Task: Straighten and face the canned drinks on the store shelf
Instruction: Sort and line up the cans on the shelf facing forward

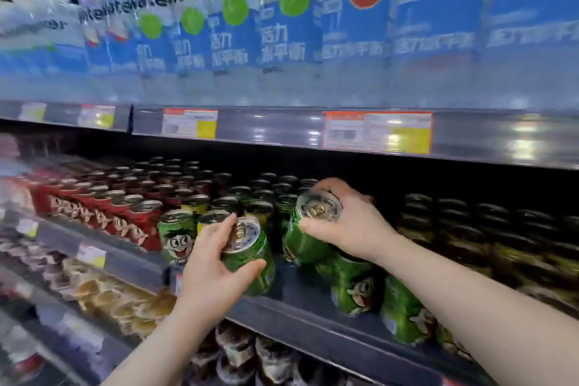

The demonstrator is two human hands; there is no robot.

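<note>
Green cans with a cartoon face stand in rows on the middle shelf (313, 320). My left hand (213, 273) grips one green can (250, 260) at the shelf front, tilted toward me with its silver top showing. My right hand (347, 222) holds a second green can (308, 229) from above, fingers around its rim, also tilted. An upright green can (176, 235) faces forward to the left of my hands. Two more green cans (357, 288) stand at the front under my right forearm.
Red cans (125, 213) fill the shelf to the left, dark jars or cans (488, 235) to the right. Water bottle packs (282, 34) sit on the shelf above, with price tags (377, 131) along its edge. Lower shelves hold other drinks (244, 351).
</note>
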